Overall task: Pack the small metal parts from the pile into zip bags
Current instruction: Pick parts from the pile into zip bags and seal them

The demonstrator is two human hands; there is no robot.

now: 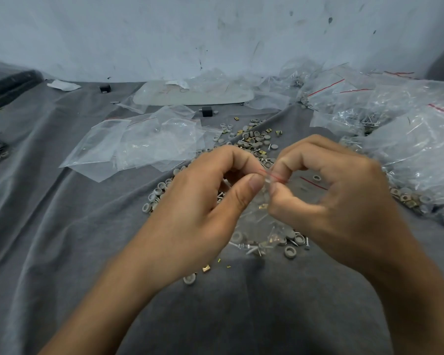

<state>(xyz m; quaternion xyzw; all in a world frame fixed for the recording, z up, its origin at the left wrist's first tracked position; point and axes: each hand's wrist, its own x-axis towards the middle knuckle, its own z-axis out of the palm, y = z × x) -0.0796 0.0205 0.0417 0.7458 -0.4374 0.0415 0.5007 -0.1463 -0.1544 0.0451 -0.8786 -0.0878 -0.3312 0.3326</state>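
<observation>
Two hands meet mid-frame over the grey cloth [62,226]: L hand [203,201] and R hand [338,201] both pinch the top edge of a small clear zip bag [259,221], right at its red seal line. L fingers [251,183] are pressed together on the strip, thumb vs forefinger. R fingers [290,160] pinch it likewise, tips nearly touching the L ones, the rest curled in. Bag hangs down btwn the hands w/ a few parts low inside, incl. a brass-coloured clip and what look like screws. Pile [254,139] of loose parts (grey round caps, brass clips, screws) spreads on the cloth under and behind the hands, w/ some scattered nearer the person. Empty bags [139,142] lie flat and overlapping just L of the pile. Filled bags [408,139] are heaped at R, reaching the pile's edge. A black block [207,111] sits beyond the empty bags, near a pale flat tray [190,97] by the wall [215,34].
</observation>
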